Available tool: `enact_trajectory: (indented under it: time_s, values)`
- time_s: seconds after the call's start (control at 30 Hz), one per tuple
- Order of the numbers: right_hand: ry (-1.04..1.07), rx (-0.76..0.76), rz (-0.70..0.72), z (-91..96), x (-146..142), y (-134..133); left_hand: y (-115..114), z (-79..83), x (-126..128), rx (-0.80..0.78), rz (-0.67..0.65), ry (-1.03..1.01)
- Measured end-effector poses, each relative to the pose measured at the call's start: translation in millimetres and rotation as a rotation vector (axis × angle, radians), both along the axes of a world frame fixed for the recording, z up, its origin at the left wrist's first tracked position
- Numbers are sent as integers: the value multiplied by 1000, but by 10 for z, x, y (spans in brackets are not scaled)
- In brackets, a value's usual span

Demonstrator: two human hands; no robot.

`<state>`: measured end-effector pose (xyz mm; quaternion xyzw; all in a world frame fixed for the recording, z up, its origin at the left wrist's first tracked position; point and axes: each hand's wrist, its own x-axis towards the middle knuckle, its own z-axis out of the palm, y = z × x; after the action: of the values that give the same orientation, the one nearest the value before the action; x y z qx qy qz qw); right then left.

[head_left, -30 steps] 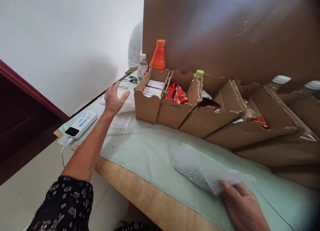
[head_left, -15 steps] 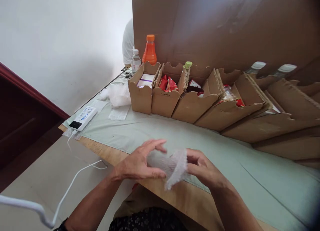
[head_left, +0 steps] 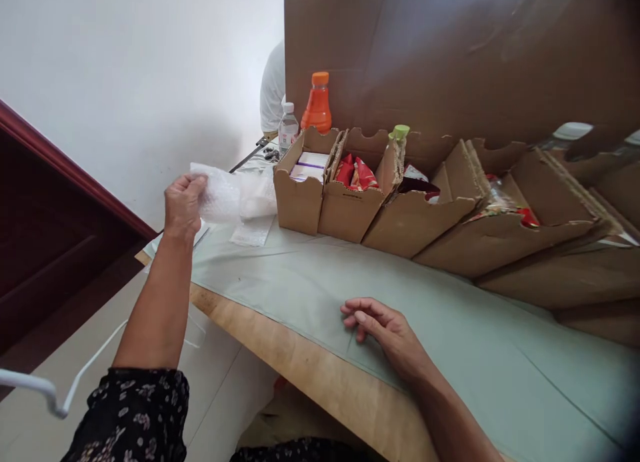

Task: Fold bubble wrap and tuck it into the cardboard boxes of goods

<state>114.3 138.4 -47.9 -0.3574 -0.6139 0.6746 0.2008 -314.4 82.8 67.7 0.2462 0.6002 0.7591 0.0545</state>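
Note:
My left hand (head_left: pixel 183 202) is raised over the table's far left corner, closed on a piece of bubble wrap (head_left: pixel 219 194). It holds the wrap above a heap of more clear wrap (head_left: pixel 256 197) lying beside the first cardboard box (head_left: pixel 299 199). My right hand (head_left: pixel 385 325) rests on the pale green cloth (head_left: pixel 320 289) near the table's front edge, fingers loosely curled, nothing in it.
A row of open cardboard boxes (head_left: pixel 450 212) runs along the back, holding red packets (head_left: pixel 356 173) and white cartons. An orange bottle (head_left: pixel 317 105), a small water bottle (head_left: pixel 288 127) and a tall cardboard sheet (head_left: pixel 450 55) stand behind. Another person's white sleeve (head_left: pixel 273 89) shows beyond. A white cable (head_left: pixel 60 395) hangs lower left.
Both hands held the bubble wrap near the front edge half a second ago. My left hand has carried it out to the far left; my right hand has let go and settled on the cloth.

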Motion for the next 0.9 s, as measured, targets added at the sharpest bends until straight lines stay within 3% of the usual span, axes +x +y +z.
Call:
enact_trajectory:
  time_s: [0.17,0.37,0.53,0.67,0.73,0.8,0.9]
  values:
    - [-42,50,21,-25,-7,2,345,-23,-180,11,-84,63]
    - [-44,54,39,-12,11,14,467,115,-320,-32,-286,241]
    - [-41,36,52,45,-5,-14,435,-35,-303,-501,-148,287]
    - [-13,31,69,103,-10,-22,303,-147,-237,-647,-12,381]
    - [-3,33,80,115,-10,-10,206,-179,-101,-684,112,528]
    - [3,35,80,111,-20,0,106,-256,196,-697,173,659]
    - [29,27,69,94,-60,-32,-35,-523,995,-625,69,777]
